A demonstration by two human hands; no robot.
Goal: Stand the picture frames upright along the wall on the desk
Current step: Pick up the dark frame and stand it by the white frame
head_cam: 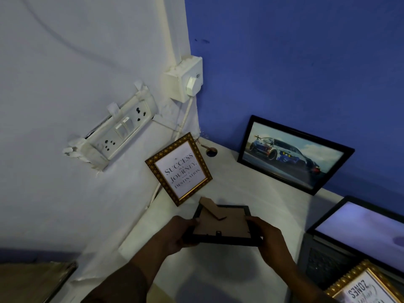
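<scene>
My left hand point(175, 234) and my right hand point(265, 236) grip a small black picture frame point(223, 226) by its two sides, above the white desk point(251, 193). Its brown cardboard back with the folding stand faces me. A gold frame with a "Success is a journey" print point(179, 169) stands against the pale left wall. A black frame with a car picture point(293, 154) leans on the blue wall. Another gold frame point(365, 287) lies at the bottom right, partly cut off.
An open laptop point(358, 235) sits at the right, its screen lit. Wall sockets and a switch panel point(118, 132) and a plug box point(185, 78) are mounted on the left wall, with a cable running down to a desk hole point(211, 152).
</scene>
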